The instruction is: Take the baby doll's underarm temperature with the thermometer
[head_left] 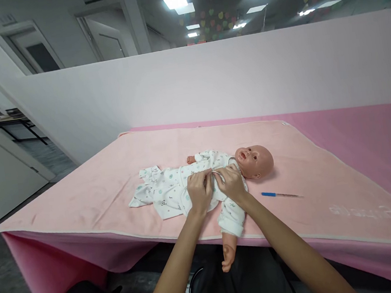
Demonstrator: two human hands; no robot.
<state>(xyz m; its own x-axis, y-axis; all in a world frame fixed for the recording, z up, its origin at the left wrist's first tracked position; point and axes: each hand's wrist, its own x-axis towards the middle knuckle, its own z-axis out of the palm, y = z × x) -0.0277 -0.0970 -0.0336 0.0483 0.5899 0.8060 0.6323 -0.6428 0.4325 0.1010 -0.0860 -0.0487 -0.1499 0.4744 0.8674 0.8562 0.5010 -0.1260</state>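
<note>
A baby doll point(254, 160) lies on its back on a pink blanket point(97, 187), head to the right, dressed in a white printed romper point(167, 192). One doll arm hangs over the table's front edge. My left hand point(199, 191) and my right hand point(231, 182) rest side by side on the doll's chest, each pinching the romper's front edges where they meet.
A blue-capped thermometer or pen point(282, 195) lies on the blanket right of the doll. A darker pink sheet point(376, 138) covers the table's right part. A white partition wall point(243, 74) stands behind. A black chair point(234, 284) is under me.
</note>
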